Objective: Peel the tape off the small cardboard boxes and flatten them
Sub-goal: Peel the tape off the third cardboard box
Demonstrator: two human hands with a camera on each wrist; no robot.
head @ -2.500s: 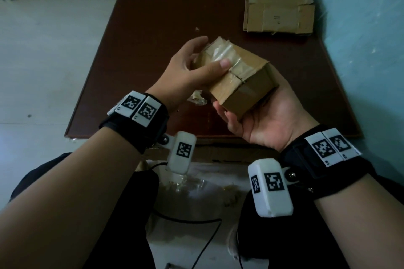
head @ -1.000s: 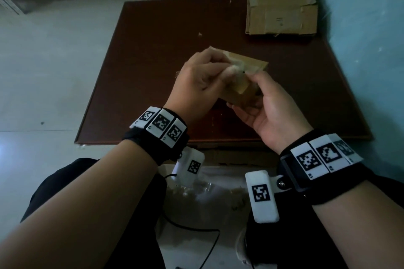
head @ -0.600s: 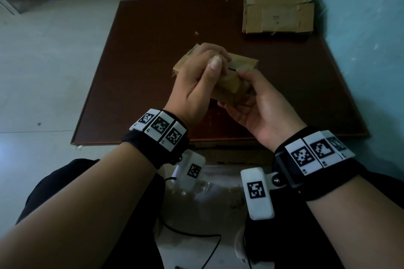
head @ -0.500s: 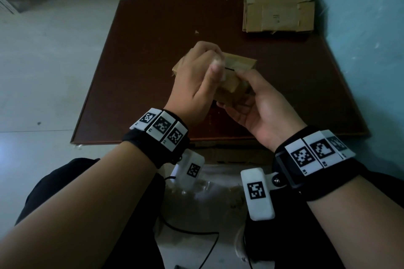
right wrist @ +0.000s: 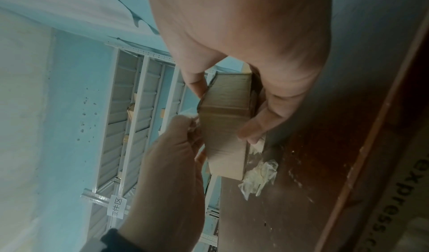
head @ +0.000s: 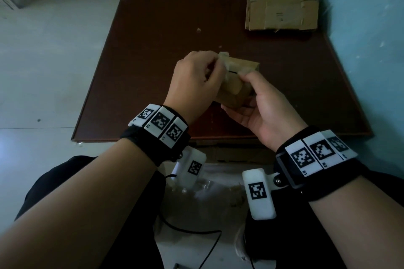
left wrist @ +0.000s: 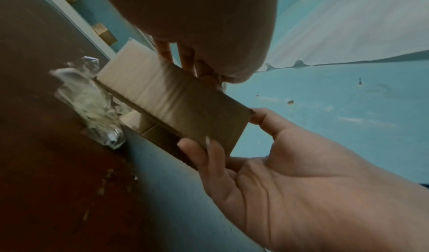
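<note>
A small brown cardboard box [head: 238, 72] hangs above the dark brown table [head: 153, 50], held between both hands. My right hand [head: 251, 87] grips it from the right, thumb on the top flap and fingers underneath. At the box's far left top corner my left hand [head: 215, 65] pinches a pale end of tape [head: 223, 55]. The left wrist view shows the box [left wrist: 185, 105] edge-on, with the right hand's fingers [left wrist: 209, 155] under it. In the right wrist view the left hand [right wrist: 176, 146] pinches the tape [right wrist: 190, 116] beside the box [right wrist: 225, 127].
A larger cardboard box [head: 282, 2] sits at the table's back right corner against the blue wall [head: 360, 50]. A crumpled wad of clear tape [left wrist: 90, 100] lies on the table under the hands. A clear bag [head: 207, 199] and a black cable [head: 192, 231] lie between my knees.
The right hand has tilted the box so its top faces away. The left hand went from lying over the top to pinching tape at the far left corner.
</note>
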